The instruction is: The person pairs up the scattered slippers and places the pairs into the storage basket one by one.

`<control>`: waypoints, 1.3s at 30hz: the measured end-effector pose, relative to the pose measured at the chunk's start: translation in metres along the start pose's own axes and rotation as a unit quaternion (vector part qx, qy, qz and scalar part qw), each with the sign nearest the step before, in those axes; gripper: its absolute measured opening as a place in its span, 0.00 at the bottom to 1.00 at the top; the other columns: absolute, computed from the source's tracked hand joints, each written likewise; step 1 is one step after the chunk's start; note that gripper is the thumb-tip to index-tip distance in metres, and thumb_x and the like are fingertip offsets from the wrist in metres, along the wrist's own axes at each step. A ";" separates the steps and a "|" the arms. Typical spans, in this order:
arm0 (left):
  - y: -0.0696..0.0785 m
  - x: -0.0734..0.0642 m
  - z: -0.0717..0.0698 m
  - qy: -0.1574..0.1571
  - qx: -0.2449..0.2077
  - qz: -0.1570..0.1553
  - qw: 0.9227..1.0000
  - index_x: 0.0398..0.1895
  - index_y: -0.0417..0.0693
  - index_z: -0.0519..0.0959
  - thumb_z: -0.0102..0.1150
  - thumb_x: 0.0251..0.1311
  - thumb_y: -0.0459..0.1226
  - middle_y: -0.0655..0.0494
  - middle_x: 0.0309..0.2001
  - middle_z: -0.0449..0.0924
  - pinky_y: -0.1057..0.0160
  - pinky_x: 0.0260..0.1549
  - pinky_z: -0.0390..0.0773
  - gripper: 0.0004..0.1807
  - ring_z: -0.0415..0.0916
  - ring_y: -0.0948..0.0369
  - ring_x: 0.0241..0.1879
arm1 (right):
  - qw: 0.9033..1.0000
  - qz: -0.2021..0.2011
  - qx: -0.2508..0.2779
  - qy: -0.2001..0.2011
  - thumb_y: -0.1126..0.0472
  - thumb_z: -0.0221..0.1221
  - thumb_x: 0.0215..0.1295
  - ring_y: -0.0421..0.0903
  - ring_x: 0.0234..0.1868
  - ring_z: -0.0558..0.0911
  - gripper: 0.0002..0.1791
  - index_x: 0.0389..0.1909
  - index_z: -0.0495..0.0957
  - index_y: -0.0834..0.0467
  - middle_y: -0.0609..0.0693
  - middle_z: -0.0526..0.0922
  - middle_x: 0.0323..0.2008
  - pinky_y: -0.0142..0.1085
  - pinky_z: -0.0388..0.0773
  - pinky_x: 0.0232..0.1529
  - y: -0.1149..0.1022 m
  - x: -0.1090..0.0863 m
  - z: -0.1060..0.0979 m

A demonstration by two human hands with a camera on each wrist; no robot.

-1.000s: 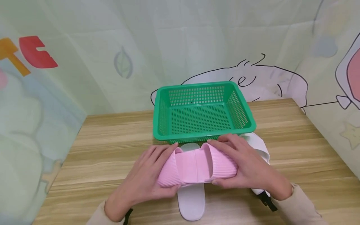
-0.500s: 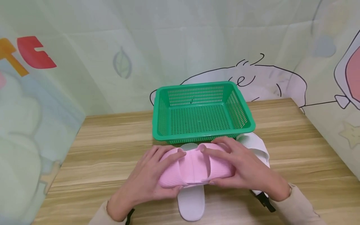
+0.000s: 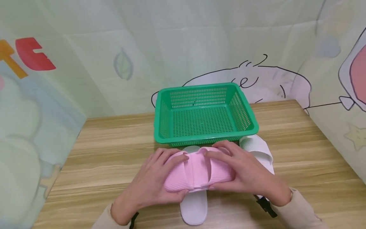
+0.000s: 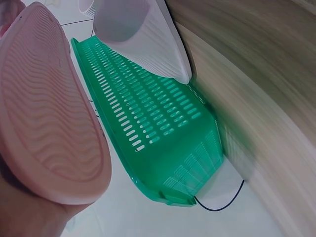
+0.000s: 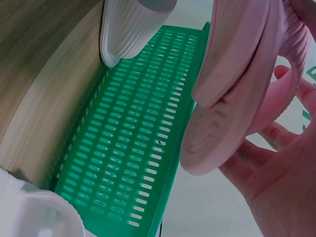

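In the head view, the pink slippers (image 3: 197, 171) are held at the lower middle of the picture, their ribbed straps turned outward toward nine and three o'clock. The left hand (image 3: 157, 181) grips them at the nine o'clock end and the right hand (image 3: 238, 167) at the three o'clock end, fingers over the straps and thumbs along the near edge. A pale slipper (image 3: 194, 208) lies lengthwise below them on the wood-grained tabletop (image 3: 111, 143), one end showing at six o'clock and a sliver of the other at twelve. Beyond, at twelve o'clock, sits a green basket (image 3: 206, 139) with slotted walls. A white slipper (image 3: 257, 148) with a ribbed strap lies at two o'clock, partly behind the right hand. A printed curtain (image 3: 143, 63) hangs behind the tabletop.

In the left wrist view, a wavy pink sole fills nine o'clock, with part of the left hand below it at eight. A ribbed white strap shows at twelve, in front of the basket.

In the right wrist view, two pink soles overlap toward one o'clock, the right hand's fingers curled about them at four. White footwear shows at eleven and seven; the lower piece is cut off, probably the white slipper.
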State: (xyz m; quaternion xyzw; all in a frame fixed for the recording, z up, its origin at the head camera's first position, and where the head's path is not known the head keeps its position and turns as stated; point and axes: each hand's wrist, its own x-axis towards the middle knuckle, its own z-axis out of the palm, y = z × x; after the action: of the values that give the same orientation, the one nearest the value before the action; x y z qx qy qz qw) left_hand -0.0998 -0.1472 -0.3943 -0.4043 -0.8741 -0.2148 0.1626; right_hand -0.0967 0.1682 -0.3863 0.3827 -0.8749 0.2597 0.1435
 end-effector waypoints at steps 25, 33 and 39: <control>0.009 0.011 0.006 -0.001 0.000 0.013 1.000 0.74 0.59 0.71 0.75 0.46 0.63 0.58 0.68 0.75 0.52 0.51 0.81 0.49 0.73 0.58 0.59 | 1.000 -0.001 0.006 0.015 0.29 0.75 0.53 0.45 0.61 0.78 0.43 0.68 0.78 0.42 0.47 0.76 0.63 0.40 0.85 0.49 -0.002 -0.001 0.002; 0.009 0.013 0.004 0.003 -0.015 0.012 1.000 0.77 0.57 0.69 0.71 0.54 0.65 0.58 0.71 0.74 0.48 0.59 0.78 0.49 0.73 0.56 0.65 | 1.000 0.015 0.006 0.014 0.28 0.75 0.51 0.43 0.60 0.78 0.44 0.68 0.79 0.42 0.47 0.76 0.64 0.38 0.84 0.48 0.003 -0.004 -0.003; 0.003 0.009 -0.002 -0.031 -0.020 -0.026 0.999 0.83 0.57 0.62 0.67 0.58 0.68 0.59 0.75 0.69 0.44 0.68 0.72 0.53 0.68 0.55 0.72 | 1.000 0.023 0.002 0.016 0.28 0.77 0.49 0.44 0.62 0.78 0.45 0.67 0.79 0.41 0.46 0.76 0.65 0.40 0.85 0.50 0.009 -0.008 -0.008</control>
State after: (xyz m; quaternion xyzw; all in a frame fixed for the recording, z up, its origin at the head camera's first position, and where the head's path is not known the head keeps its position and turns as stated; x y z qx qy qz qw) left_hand -0.1033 -0.1405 -0.3878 -0.3913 -0.8844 -0.2234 0.1219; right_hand -0.0973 0.1826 -0.3861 0.3584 -0.8806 0.2707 0.1513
